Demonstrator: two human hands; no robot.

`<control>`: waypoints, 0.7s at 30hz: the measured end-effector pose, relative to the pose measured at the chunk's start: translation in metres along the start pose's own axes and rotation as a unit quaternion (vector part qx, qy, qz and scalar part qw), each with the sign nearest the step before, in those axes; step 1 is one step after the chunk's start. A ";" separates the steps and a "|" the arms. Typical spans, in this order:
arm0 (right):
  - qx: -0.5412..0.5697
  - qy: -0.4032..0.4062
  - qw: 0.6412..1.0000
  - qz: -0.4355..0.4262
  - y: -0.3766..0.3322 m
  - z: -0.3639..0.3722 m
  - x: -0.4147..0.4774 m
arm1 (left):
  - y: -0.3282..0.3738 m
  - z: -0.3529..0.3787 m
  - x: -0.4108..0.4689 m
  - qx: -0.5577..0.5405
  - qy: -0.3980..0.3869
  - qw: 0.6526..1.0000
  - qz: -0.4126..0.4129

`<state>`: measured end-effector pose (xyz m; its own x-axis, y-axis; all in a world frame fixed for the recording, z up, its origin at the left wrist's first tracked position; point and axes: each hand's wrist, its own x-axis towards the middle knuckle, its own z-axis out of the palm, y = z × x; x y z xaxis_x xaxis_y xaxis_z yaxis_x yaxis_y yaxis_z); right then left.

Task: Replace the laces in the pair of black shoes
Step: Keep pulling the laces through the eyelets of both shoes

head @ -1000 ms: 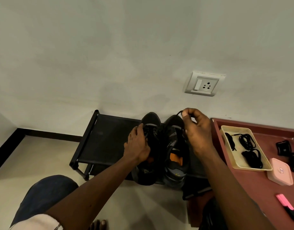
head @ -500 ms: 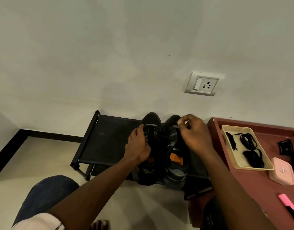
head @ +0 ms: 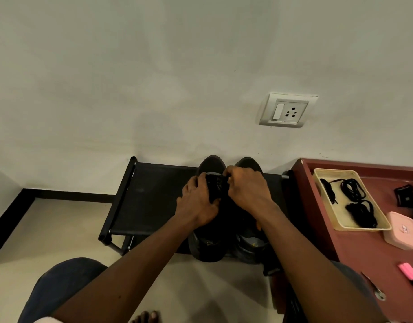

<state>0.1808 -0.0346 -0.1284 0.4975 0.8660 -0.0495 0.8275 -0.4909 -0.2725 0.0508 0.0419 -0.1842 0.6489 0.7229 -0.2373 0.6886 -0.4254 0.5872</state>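
Head view, the only 1: the 2 black shoes stand side by side on the low black rack, toes to the wall, at the rack's right end.

The left hand is where it was 1 second ago, fingers and thumb curled round the upper of the left shoe and gripping it. The right hand is what changed. A second ago it was raised over the right shoe with a lace end pinched and lifted; half a second ago it had dropped low over that shoe. Now it has crossed over, so both hands meet on the left shoe's lacing. Its fingers are curled with the tips down in the dark lacing — whether they actually pinch a lace cannot be told.

The spare laces lie coiled in the cream tray on the maroon table just right of the rack, untouched.

My reading: work has switched from the right shoe to the left, and this is probably unthreading the old lace — the swap itself looks barely begun.
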 end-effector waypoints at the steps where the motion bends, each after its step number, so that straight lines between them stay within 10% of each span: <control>1: 0.015 -0.010 1.000 0.011 0.000 -0.001 0.001 | -0.001 -0.001 0.001 0.005 -0.001 1.000 0.002; 13: 0.165 -0.101 0.979 0.069 0.010 0.008 0.009 | -0.004 -0.007 0.008 0.020 -0.041 0.999 0.017; 21: 0.009 -0.082 0.995 0.064 0.009 -0.002 0.004 | -0.007 -0.021 0.005 0.000 -0.031 0.999 0.012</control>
<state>0.1906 -0.0354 -0.1292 0.5479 0.8011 -0.2409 0.7546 -0.5976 -0.2711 0.0423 0.0597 -0.1733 0.6845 0.6769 -0.2706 0.6723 -0.4426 0.5934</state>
